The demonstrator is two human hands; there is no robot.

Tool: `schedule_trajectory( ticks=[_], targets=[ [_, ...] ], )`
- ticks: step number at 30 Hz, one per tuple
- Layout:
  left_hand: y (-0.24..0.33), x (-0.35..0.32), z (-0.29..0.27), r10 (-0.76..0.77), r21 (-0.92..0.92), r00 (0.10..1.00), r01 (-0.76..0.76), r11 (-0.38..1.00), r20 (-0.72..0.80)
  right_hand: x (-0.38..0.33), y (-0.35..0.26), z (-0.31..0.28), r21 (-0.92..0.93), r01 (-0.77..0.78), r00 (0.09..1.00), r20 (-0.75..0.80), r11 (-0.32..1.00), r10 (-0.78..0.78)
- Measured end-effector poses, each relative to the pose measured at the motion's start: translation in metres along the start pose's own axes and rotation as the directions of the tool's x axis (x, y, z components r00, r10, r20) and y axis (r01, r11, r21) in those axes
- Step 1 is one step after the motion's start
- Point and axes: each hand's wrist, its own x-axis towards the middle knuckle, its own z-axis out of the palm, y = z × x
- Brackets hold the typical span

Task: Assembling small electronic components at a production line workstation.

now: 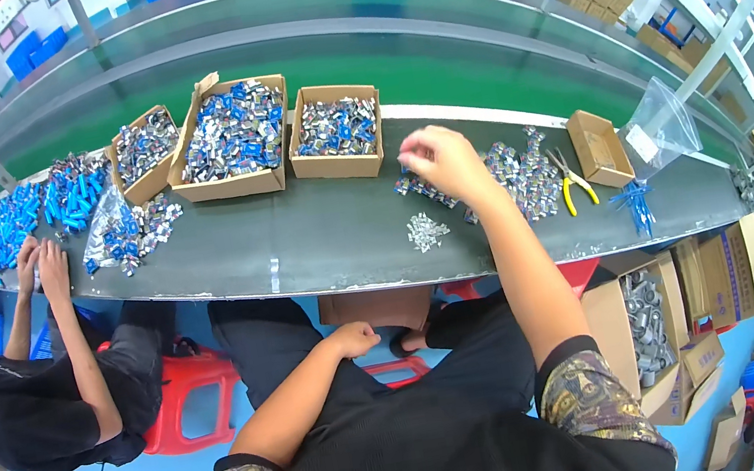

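Note:
My right hand (441,162) is over the bench with its thumb and fingers pinched together. A small silver-and-blue metal part (405,169) shows at the fingertips. Below that hand lies a row of similar parts (430,191), partly covered by my forearm. More of them form a wide patch (526,177) to the right. A little heap of small pale clear pieces (426,232) sits nearer the bench edge. My left hand (353,341) is low over my lap, off the bench, its fingers curled in; whatever may be inside is hidden.
Three cardboard boxes of parts (234,129) line the bench's far side. Yellow-handled pliers (572,181), a small cardboard box (599,148) and blue ties (637,208) are at right. A co-worker's hands (43,266) are at left by blue pieces (17,223).

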Motion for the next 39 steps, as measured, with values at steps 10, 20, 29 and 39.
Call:
schedule_trajectory(
  ticks=[10, 20, 29, 39],
  targets=[
    [-0.004, 0.008, 0.016, 0.12, 0.141, 0.993, -0.12, 0.983, 0.009, -0.055, -0.031, 0.005, -0.109, 0.074, 0.995, -0.064, 0.991, -0.081],
    [0.009, -0.017, 0.007, 0.126, -0.009, 0.989, -0.128, 0.992, -0.079, -0.235, -0.066, -0.005, 0.815, -0.326, 0.88, 0.447, -0.479, 0.162],
    [0.049, -0.212, -0.054, 0.021, -0.629, 0.91, -0.303, 0.716, -0.414, -0.36, -0.01, -0.078, 0.945, -0.291, 0.594, 0.302, -0.151, 0.746],
    [-0.408, -0.216, 0.042, 0.35, 0.304, 0.9, -0.268, 0.914, -0.261, -0.473, 0.144, 0.181, 0.68, -0.639, 0.297, 0.65, -0.36, 0.7]
  ],
)
